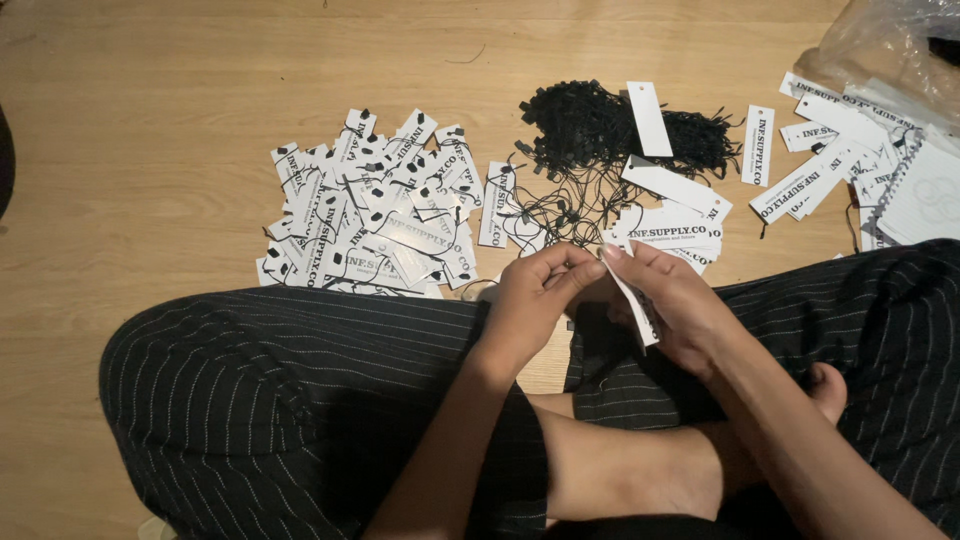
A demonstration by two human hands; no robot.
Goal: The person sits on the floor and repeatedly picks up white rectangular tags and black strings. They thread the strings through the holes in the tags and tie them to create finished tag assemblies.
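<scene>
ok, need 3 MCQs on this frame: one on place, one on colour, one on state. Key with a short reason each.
1. Where does the pile of tags already fitted with strings lie?
A. on the floor, on the person's left
B. on the lap
C. inside the plastic bag

2. What colour is the bundle of loose strings?
A. white
B. black
C. red

3. What is the right hand doing?
A. resting flat on the floor
B. holding a white tag
C. hanging empty in the air

Key:
1 A: the pile spreads over the wooden floor on the left.
2 B: the bundle is black.
3 B: the white tag is pinched in its grip, with the left hand at the tag's upper end.
</scene>
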